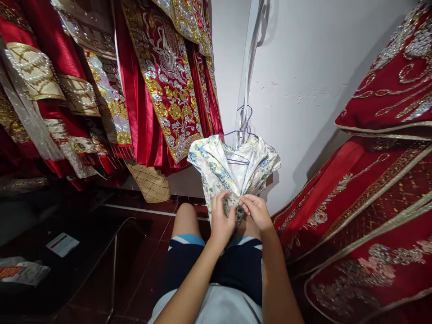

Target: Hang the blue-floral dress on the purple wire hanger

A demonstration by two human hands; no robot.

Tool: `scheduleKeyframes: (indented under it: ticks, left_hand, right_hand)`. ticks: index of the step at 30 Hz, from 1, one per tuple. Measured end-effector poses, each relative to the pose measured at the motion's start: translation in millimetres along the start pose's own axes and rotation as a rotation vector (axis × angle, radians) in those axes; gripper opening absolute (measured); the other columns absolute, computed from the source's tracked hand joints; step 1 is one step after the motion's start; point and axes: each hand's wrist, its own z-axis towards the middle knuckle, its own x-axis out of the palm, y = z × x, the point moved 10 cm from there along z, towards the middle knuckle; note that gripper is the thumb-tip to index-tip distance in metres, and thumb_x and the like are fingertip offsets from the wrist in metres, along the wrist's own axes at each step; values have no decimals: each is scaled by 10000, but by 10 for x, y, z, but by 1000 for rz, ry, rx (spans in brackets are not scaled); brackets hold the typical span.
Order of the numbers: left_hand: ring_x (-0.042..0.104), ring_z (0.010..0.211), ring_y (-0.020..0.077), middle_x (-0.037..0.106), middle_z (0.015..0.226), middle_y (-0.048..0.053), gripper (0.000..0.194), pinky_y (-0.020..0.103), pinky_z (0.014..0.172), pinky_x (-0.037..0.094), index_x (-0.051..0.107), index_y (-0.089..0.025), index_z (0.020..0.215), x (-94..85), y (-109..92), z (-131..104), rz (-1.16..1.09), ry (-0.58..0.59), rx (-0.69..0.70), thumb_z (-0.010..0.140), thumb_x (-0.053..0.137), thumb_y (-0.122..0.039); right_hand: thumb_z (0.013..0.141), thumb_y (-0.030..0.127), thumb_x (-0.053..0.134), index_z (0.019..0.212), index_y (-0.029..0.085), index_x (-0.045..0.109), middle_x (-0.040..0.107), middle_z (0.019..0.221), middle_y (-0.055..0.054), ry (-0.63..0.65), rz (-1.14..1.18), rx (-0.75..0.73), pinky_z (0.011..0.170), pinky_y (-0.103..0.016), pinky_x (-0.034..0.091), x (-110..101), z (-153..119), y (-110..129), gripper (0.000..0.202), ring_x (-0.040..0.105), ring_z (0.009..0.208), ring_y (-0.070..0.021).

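A white garment (pixel 216 167) with blue and yellow flowers hangs on a thin purple hanger (pixel 249 121), its neckline spread in a V. At the lower end of that V, my right hand (pixel 255 208) pinches the fabric edge. Just to its left, my left hand (pixel 222 216) lies against the garment's front with fingers somewhat apart; whether its thumb and fingertips grip any cloth is not clear. Both hands are close together above my knees.
Red embroidered costumes (pixel 172 85) hang at the left, more red beaded garments (pixel 354 180) at the right. A dark table (pixel 84 265) at the lower left bears a white card (pixel 62 244) and a packet (pixel 29 273). The white wall (pixel 303 67) stands behind.
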Motion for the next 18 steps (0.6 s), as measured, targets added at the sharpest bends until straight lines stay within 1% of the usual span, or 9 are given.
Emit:
scheduleKeyframes:
  ticks: [1,3,5,7,9,11,13,16,18]
  left_hand:
    - [585,1121,265,606,1162,120,243,435,977,480,545,-254,1155,137,-17,33,-30,78,-6,913,540,-239]
    - [616,957,238,636,999,91,98,397,857,503,564,-242,1001,311,-32,99,-66,161,-13,930,497,-232]
    - [603,852,224,619,880,71,97,376,785,489,543,-239,873,386,-45,150,-48,208,13,934,470,-225]
    - [584,836,225,596,861,70,117,368,759,472,525,-240,833,413,-46,157,7,270,61,928,462,-214]
    - [570,835,230,576,857,74,129,362,744,459,511,-238,818,418,-8,122,73,353,107,922,448,-196]
    - [558,816,229,565,853,77,153,354,725,449,508,-232,809,407,73,79,138,435,138,923,421,-179]
    - [545,787,223,561,849,75,169,342,704,437,516,-224,806,388,176,65,206,501,154,923,406,-172]
    - [541,762,219,562,825,64,158,330,689,421,542,-212,794,382,268,140,284,591,166,899,435,-162]
    - [561,774,226,586,825,62,127,332,706,430,594,-207,835,375,202,290,253,617,175,890,482,-180]
  right_hand:
    - [798,513,678,627,175,642,423,491,30,51,-15,4,481,-255,264,29,-8,37,381,350,486,-102]
    - [795,508,680,666,160,681,456,488,24,103,-26,12,469,-247,273,40,13,106,372,371,477,-98]
    - [764,499,707,684,149,693,448,471,33,65,16,9,435,-238,245,-33,134,198,359,351,449,-85]
    - [718,461,749,673,146,674,408,449,58,-6,115,4,398,-227,198,-141,368,332,327,295,412,-63]
    - [690,388,777,653,145,642,355,428,85,-49,221,17,367,-212,157,-210,684,507,280,239,382,-42]
    - [716,285,750,652,137,626,307,412,105,-72,283,46,348,-192,139,-236,1008,704,203,216,365,-33]
    - [755,208,689,641,128,607,269,401,118,-101,325,67,337,-176,126,-238,1255,883,162,186,356,-26]
    - [781,190,668,662,119,611,294,415,110,-72,318,34,332,-167,122,-141,1390,1064,150,196,358,-24]
    - [784,227,695,695,120,627,336,435,96,-38,297,-32,338,-166,147,-67,1335,1124,155,236,367,-28]
